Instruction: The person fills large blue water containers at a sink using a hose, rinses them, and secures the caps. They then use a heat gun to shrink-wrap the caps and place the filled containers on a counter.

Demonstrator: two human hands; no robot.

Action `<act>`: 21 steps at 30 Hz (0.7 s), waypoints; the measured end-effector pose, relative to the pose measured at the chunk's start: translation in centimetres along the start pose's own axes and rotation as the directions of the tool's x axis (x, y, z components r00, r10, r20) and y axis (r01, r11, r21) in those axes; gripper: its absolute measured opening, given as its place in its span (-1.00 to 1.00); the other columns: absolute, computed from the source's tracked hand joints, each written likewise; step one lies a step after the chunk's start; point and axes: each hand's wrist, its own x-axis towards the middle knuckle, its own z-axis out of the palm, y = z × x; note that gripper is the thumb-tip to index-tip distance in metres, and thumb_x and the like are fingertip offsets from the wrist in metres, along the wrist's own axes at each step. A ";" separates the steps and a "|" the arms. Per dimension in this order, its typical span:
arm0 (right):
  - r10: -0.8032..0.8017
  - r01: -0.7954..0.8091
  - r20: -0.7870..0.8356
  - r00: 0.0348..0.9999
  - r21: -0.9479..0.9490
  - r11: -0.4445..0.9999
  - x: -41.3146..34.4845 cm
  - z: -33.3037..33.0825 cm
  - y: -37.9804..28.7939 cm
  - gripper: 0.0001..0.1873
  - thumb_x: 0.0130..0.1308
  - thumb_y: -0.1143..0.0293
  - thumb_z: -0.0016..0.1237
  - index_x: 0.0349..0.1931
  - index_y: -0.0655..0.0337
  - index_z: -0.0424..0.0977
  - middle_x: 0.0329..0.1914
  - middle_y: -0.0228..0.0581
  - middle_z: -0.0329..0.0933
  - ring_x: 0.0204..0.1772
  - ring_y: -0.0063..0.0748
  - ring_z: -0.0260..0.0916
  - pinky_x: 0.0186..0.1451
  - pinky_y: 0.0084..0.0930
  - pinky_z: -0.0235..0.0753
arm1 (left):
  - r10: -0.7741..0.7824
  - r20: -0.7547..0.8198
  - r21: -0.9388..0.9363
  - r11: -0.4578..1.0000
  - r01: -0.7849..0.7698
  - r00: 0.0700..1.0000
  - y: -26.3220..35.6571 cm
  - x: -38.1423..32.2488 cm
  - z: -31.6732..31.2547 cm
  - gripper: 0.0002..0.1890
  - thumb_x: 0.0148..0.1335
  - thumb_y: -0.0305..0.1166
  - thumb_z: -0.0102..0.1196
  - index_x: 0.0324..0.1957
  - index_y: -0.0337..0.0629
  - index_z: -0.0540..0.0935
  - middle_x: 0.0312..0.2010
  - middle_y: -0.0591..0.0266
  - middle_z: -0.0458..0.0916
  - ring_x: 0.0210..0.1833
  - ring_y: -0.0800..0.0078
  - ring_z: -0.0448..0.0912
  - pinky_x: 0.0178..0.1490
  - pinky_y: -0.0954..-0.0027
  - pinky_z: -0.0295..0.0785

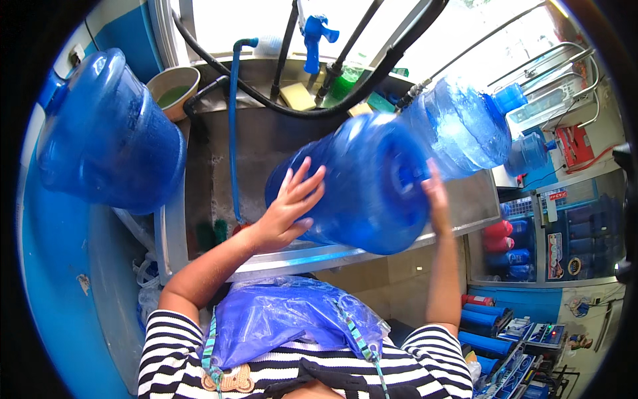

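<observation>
A large blue plastic water jug (349, 184) lies tilted over the stainless steel sink (209, 139), its round base facing right and towards me. Against the jug's left side rests my left hand (294, 204), fingers spread. My right hand (437, 197), a little blurred, presses the jug near the rim of its base. Between them the two hands hold the jug; its neck end is hidden. A blue tap (315, 42) and a black hose (299, 113) are beyond it. Inside the sink stands a thin blue pipe (233, 139).
Another blue jug (114, 144) stands at the left beside the sink. A clear blue jug (453, 127) lies at the right end. Yellow sponges (297, 96), a green bottle (344, 85) and a bucket (174, 92) line the back. Blue filter housings (486, 344) stand lower right.
</observation>
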 end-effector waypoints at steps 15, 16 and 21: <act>0.347 -0.295 -0.085 0.934 0.363 0.884 -7.7 -16.0 -5.9 -0.37 0.50 0.07 -0.37 0.45 0.14 -0.09 0.53 -0.19 -0.11 0.51 -0.26 -0.06 0.51 -0.36 -0.01 | -0.439 -0.208 -0.851 0.522 0.060 0.874 -3.2 9.6 3.5 -0.69 0.28 -0.39 -0.06 -0.04 -0.38 0.61 0.05 -0.01 0.58 0.16 0.23 0.51 0.29 0.18 0.31; 0.362 -0.309 -0.076 0.929 0.377 0.873 -8.1 -16.0 -5.9 -0.39 0.51 0.09 -0.39 0.45 0.14 -0.10 0.52 -0.19 -0.10 0.51 -0.26 -0.06 0.51 -0.36 -0.01 | -0.622 -0.269 -0.740 0.622 0.256 0.735 -7.5 7.7 5.8 -0.62 0.26 -0.34 -0.01 0.06 -0.36 0.55 0.07 0.00 0.56 0.14 0.27 0.52 0.25 0.23 0.35; 0.229 -0.190 -0.095 0.969 0.312 0.931 -8.5 -15.9 -5.6 -0.43 0.52 0.20 -0.41 0.45 0.16 -0.09 0.50 -0.14 -0.03 0.49 -0.27 -0.01 0.49 -0.36 0.02 | -0.504 0.638 -0.720 -0.123 0.683 0.581 -13.9 -0.7 17.8 -0.48 0.33 -0.22 -0.02 0.26 -0.27 0.35 0.21 0.06 0.43 0.20 0.25 0.46 0.30 0.19 0.32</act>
